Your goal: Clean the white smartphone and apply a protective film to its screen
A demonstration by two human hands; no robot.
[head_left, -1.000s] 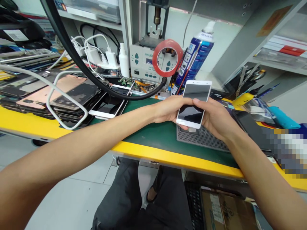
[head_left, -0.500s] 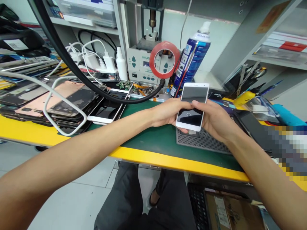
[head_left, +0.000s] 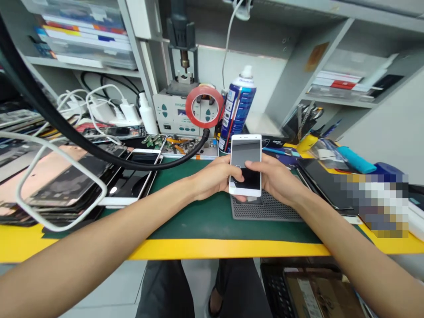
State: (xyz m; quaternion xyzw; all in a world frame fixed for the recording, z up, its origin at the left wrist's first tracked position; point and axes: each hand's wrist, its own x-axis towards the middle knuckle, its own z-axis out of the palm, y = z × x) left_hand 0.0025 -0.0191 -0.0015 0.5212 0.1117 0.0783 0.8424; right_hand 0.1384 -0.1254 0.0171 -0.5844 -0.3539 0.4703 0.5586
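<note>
A white smartphone [head_left: 245, 154] with a dark screen is held upright over a grey perforated mat [head_left: 265, 208] on the green bench mat [head_left: 205, 216]. My left hand [head_left: 213, 179] wraps its left edge from behind. My right hand [head_left: 276, 179] grips the right edge, its thumb lying across the screen. Both hands are closed on the phone.
A stack of phone screens and back covers [head_left: 62, 185] with white cables fills the left. A thick black hose [head_left: 99, 152] arcs across. Behind stand a red tape roll [head_left: 190, 106], a blue spray can [head_left: 237, 106], a grey station [head_left: 172, 112]. Tools lie right.
The view has shifted right and up, so the phone and hands now sit nearer the centre. The phone is held more upright, and my right thumb has slid further over the screen.
</note>
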